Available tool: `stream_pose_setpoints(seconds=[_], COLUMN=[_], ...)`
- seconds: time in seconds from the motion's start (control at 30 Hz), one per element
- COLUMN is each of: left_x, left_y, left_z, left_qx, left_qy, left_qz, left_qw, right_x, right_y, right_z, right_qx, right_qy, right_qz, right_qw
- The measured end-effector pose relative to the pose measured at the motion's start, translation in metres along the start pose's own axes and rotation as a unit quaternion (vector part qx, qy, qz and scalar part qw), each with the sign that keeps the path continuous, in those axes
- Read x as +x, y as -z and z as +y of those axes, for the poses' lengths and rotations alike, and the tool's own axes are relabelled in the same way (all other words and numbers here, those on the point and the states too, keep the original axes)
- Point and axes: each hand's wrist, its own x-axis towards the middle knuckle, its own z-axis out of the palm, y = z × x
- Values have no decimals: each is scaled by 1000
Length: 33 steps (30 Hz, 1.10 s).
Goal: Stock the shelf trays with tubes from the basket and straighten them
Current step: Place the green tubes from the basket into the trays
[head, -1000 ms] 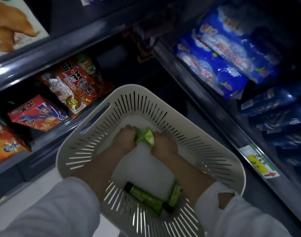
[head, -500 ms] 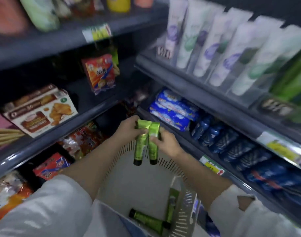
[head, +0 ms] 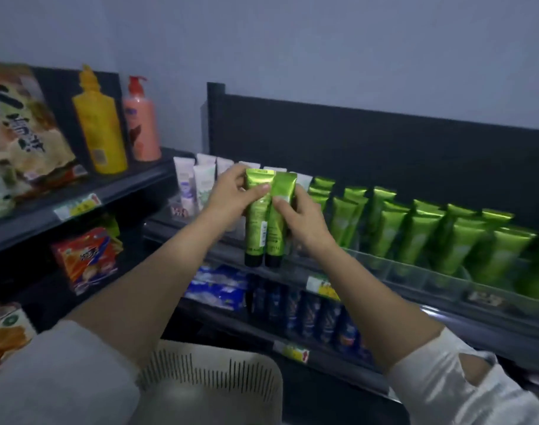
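The left hand (head: pixel 231 194) and right hand (head: pixel 301 219) each grasp one green tube (head: pixel 257 216), caps down, side by side. Behind them, green tubes stand in the shelf tray (head: pixel 415 268); the basket (head: pixel 213 381) is below.

Dark shelf (head: pixel 439 317), clear trays (head: pixel 415 273), upright green tubes (head: pixel 416 237)

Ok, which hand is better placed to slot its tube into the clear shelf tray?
Right hand, probably: it grips the right-hand shiny green plastic tube and is nearer the clear tray's green rows than the left hand.
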Motion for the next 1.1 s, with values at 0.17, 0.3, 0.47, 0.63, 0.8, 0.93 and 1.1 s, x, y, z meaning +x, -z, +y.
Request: stream_pose_setpoints(seconds=[0.17,0.3,0.47,0.63,0.8,0.93,1.1], left_x=[25,35,38,42,57,72,95], left_y=[-81,-161,-265,-354,-407,-426,-443], left_z=[69,121,177,205,205,194,174], left_qx=[-98,-155,-168,-131,-94,-30,135], left_qy=[-68,-91,-118,-122,-92,-68,-91], left_qz=[-40,-71,-143,-189,-224,-218,-256], left_qw=[992,981,968,965,966,973,953], right_x=[4,-4,-22,-40,-39,-30,-16], right_y=[104,199,325,425,483,501,508], right_z=[-26,-32,-27,-1,37,59,76], right_qx=[13,12,-11,-50,-56,-58,-109], right_qy=[52,72,73,52,11,-23,-60], right_qz=[99,143,169,188,202,223,190], right_qw=[994,987,983,979,978,973,974])
